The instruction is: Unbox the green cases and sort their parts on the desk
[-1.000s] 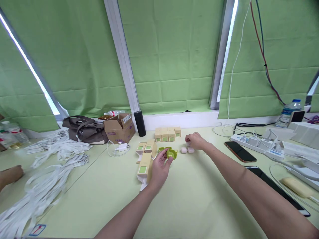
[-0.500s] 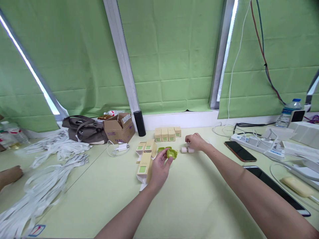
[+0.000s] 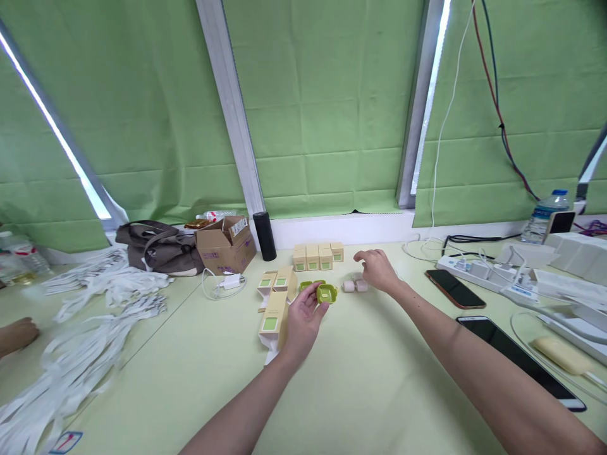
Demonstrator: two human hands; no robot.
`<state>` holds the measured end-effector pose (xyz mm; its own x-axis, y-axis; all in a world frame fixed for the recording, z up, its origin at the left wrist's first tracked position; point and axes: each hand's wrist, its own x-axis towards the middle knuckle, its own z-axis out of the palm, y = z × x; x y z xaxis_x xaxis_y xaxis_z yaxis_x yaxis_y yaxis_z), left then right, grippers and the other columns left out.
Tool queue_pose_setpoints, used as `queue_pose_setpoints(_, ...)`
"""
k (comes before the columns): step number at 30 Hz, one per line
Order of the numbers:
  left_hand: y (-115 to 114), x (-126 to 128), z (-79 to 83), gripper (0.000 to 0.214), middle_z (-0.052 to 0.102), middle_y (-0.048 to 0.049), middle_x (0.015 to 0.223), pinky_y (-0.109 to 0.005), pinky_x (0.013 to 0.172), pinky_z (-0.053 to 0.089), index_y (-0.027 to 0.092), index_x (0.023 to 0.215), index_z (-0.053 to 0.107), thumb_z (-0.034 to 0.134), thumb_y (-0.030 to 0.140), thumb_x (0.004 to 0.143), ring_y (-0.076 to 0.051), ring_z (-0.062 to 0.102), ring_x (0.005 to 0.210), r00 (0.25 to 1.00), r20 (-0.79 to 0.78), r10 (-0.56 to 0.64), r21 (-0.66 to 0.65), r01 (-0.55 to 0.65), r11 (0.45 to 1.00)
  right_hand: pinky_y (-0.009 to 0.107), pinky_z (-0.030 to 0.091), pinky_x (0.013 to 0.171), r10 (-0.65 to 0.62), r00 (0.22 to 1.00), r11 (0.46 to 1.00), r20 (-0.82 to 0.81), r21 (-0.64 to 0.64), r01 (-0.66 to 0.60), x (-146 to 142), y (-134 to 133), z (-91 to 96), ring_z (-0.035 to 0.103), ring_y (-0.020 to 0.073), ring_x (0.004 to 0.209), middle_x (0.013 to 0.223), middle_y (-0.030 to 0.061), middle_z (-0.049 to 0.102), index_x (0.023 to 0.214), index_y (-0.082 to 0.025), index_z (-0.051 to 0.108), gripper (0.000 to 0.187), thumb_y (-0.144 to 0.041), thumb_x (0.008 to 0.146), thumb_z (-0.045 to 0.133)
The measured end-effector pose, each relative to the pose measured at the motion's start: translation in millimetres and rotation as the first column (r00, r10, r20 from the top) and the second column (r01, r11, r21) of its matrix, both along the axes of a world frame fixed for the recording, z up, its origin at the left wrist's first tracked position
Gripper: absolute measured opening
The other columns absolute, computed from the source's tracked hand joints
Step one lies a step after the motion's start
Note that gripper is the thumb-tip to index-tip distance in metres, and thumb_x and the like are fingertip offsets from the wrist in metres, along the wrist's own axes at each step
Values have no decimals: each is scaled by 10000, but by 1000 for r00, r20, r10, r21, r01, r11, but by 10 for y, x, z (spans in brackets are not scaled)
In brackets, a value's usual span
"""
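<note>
My left hand (image 3: 303,317) has its fingers closed around a small, hollow yellow-green case (image 3: 327,293), held just above the table with its open side showing. Behind that hand lie more green pieces (image 3: 306,284), partly covered by the fingers. My right hand (image 3: 377,270) is raised off the table with the index finger stretched out to the left; no object shows in it. Just left of and below it sit two small pale pinkish-white blocks (image 3: 349,286), side by side. Opened cream boxes with green squares (image 3: 275,314) lie left of my left hand.
Several closed cream boxes (image 3: 313,256) stand in a row at the back. Left are a carton (image 3: 225,246), a black cylinder (image 3: 264,236), a grey bag (image 3: 161,248) and white straps (image 3: 95,354). Phones (image 3: 455,288) and a power strip (image 3: 488,275) lie right. Another person's hand (image 3: 19,335) shows far left.
My right hand has moved slightly right, away from the pale blocks, and its index finger has stretched out. My left hand still holds the green case in nearly the same place.
</note>
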<state>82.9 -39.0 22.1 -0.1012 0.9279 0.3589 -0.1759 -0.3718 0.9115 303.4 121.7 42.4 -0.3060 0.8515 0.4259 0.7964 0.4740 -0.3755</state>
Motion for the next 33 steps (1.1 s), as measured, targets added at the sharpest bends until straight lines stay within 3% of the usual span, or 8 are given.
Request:
queue_pose_setpoints(2,-13,1,24,543,698,-170,1345,-479,1169,476,168,1265,669,878,331,791,-314,656,1298,999,27,-22,8,21,1000,410,422,1026,-36,990,998,-133,48,43,-100,-183,-65,654,269,1120,1120,106,758,1132,-207,665,347,-53,853,528)
queue_pose_setpoints(6,-35,5,61,528,702,-168,1328,-481,1163,479,167,1227,674,894,280,761,-315,655,1291,998,53,-40,43,38,998,388,519,856,-2,941,998,-338,62,25,-387,-721,-260,677,240,992,1042,64,741,1164,-237,613,311,-135,910,464)
queue_pose_setpoints(9,-48,11,78,513,707,-163,1317,-484,1157,485,174,1214,667,892,260,761,-315,657,1287,996,62,-61,54,58,997,425,522,844,177,725,983,-665,87,-159,-564,-1115,-344,667,261,1000,1086,60,722,1169,-267,591,342,-161,844,587)
queue_pose_setpoints(12,-53,18,83,501,724,-148,1281,-478,1134,504,184,1188,655,896,251,754,-310,677,1261,996,74,-58,48,54,997,471,523,920,237,640,965,-731,105,-239,-651,-1354,-377,653,284,1119,1188,71,687,1222,-287,523,445,-132,818,625)
queue_pose_setpoints(17,-24,16,62,510,744,-138,1236,-462,1088,535,181,1148,638,919,272,733,-296,712,1199,997,79,-22,12,21,1000,539,492,1064,306,657,947,-689,147,-287,-675,-1447,-488,594,310,1222,1322,93,608,1325,-301,480,544,-155,833,662)
queue_pose_setpoints(22,22,-7,-9,487,766,-137,1120,-421,984,587,167,1055,645,923,416,742,-281,738,1107,999,36,40,-4,-40,999,546,499,1027,367,703,930,-609,251,-269,-690,-1466,-510,530,329,1231,1359,112,543,1415,-313,420,649,-149,839,672)
queue_pose_setpoints(28,37,-2,-90,504,726,-68,820,-379,836,623,160,813,663,768,653,831,-219,734,823,992,-112,59,12,-58,998,568,467,1070,360,744,929,-563,287,-232,-688,-1505,-468,469,350,1271,1327,122,481,1442,-313,416,679,-192,844,714)
queue_pose_setpoints(33,-23,52,-64,688,751,-111,783,-366,730,614,126,834,717,606,804,853,-256,755,760,987,-153,-43,-91,29,995,611,454,1083,347,773,927,-530,321,-196,-702,-1482,-489,457,347,1291,1327,140,459,1396,-265,424,554,-204,900,665)
